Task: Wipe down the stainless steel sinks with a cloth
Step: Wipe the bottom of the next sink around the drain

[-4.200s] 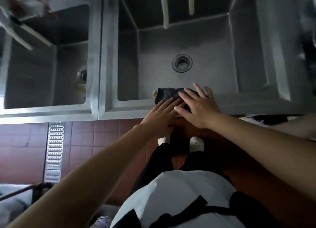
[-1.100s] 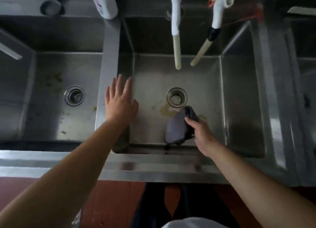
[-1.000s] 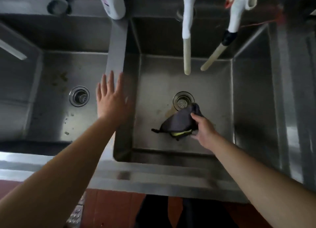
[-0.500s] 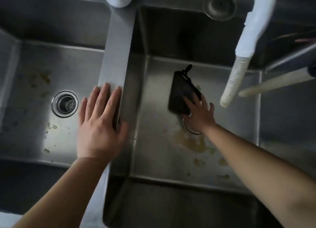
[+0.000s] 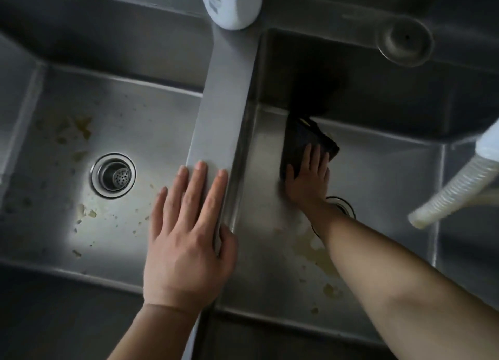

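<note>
Two stainless steel sinks sit side by side, split by a flat steel divider point(image 5: 224, 94). In the right sink point(image 5: 383, 165) my right hand point(image 5: 307, 178) presses a dark cloth point(image 5: 302, 140) flat on the floor near the back wall, fingers straight. Its wrist hides part of that sink's drain point(image 5: 341, 204). Yellowish stains spread on the floor beside my forearm. My left hand point(image 5: 189, 238) rests flat on the divider, fingers straight, thumb over its right edge. The left sink point(image 5: 81, 111) holds a drain point(image 5: 113, 174) and scattered stains and crumbs.
A white bottle point(image 5: 232, 3) stands at the far end of the divider. A ribbed white hose point(image 5: 456, 181) hangs over the right sink at the right edge. A round steel fitting point(image 5: 405, 42) sits on the back ledge above the right sink.
My right hand has pushed the cloth further left and toward the back wall of the right sink. The view has come closer. My left hand stays on the divider.
</note>
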{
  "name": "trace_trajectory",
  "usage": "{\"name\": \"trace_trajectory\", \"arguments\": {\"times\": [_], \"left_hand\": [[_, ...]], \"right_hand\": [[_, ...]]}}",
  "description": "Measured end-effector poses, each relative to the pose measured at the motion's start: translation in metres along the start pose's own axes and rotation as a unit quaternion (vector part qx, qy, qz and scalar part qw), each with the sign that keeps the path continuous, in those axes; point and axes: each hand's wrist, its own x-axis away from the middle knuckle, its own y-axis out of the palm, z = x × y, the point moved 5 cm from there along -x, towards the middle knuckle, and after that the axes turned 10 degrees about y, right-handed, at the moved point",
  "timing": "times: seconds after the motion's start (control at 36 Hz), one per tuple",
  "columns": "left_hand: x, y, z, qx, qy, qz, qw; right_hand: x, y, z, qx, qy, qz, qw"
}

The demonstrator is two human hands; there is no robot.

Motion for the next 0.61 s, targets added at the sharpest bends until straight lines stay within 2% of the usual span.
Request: {"name": "trace_trajectory", "arguments": {"times": [0.14,0.31,0.44,0.61], "left_hand": [[-0.001,0.001,-0.001,0.004,0.011,0.005,1.000],[0.000,0.002,-0.002,0.011,0.013,0.003,1.000],[-0.001,0.001,0.000,0.005,0.003,-0.019,1.000],[0.001,0.000,0.002,-0.003,-0.008,-0.032,0.999]], "right_hand": [[-0.047,-0.016,-0.069,0.035,-0.069,-0.033,0.996],[-0.042,-0.014,-0.108,-0.051,-0.022,-0.054,0.997],[-0.043,-0.016,-0.116,-0.070,-0.025,-0.079,0.994],[-0.019,-0.014,-0.098,-0.001,-0.109,-0.081,0.991]]}}
